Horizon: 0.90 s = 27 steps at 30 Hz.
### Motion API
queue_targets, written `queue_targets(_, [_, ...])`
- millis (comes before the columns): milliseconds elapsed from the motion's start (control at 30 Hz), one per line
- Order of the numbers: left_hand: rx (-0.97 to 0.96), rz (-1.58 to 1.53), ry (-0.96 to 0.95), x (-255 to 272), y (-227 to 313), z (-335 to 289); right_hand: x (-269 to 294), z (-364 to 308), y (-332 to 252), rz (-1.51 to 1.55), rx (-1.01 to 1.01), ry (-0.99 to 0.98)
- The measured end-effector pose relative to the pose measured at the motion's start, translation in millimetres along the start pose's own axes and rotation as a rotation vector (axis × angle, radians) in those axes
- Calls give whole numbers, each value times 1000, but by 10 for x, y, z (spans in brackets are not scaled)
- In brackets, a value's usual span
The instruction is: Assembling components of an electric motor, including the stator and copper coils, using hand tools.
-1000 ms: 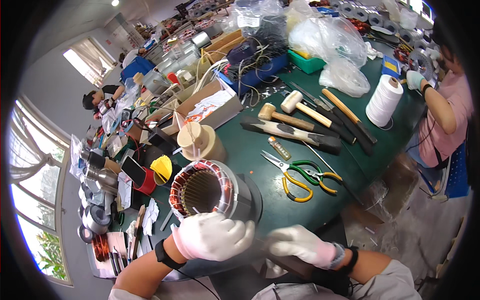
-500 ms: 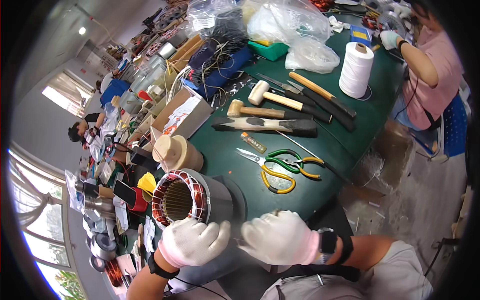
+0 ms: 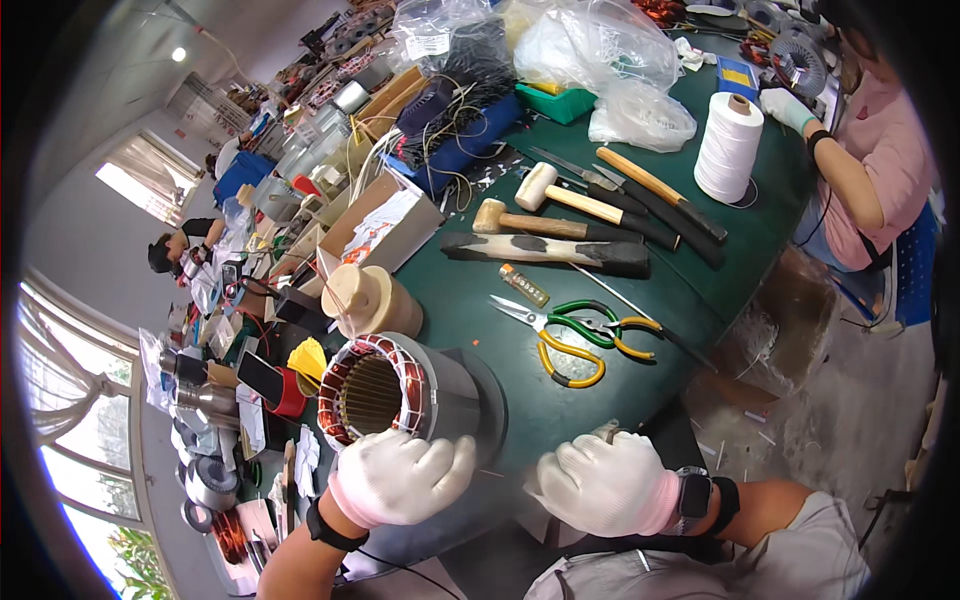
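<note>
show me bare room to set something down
Mostly bare green tabletop: between the grey cylindrical metal stator and silver-bladed scissors; narrowly, right of the white thread spool. Crowded: left of the stator, around the pale-headed mallet.

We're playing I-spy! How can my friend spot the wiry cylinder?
On the green table, look just past the gloved left hand. A hollow grey cylinder sits there; unlike the tan round block behind it, its mouth is ringed with copper wire.

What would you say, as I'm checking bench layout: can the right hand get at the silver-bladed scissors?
Probably yes: the scissors lie just beyond the right hand, with green tabletop between and nothing visibly blocking.
</note>
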State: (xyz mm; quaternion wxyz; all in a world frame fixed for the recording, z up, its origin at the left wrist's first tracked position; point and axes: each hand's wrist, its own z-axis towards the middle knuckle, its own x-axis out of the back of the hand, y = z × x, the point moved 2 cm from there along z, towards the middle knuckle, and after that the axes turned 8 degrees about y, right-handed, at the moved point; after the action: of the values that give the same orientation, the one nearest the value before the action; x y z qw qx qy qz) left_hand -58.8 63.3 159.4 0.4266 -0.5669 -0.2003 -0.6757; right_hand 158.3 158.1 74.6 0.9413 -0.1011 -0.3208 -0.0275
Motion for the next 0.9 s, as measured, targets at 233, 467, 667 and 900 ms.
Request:
queue_targets(233, [-34,78,-50,61,13,-46,-228,100,-74,593,-388,-82])
queue_targets(467, [14,63,-19,96,7,-15,-312,286,17,1646,-1152,-693])
queue_targets(667, [-12,48,10,14,-10,-27,-321,-124,97,1730,-1216,-836])
queue_targets(900, [-20,74,-7,-2,-3,-30,-357,11,47,1742,-1192,-755])
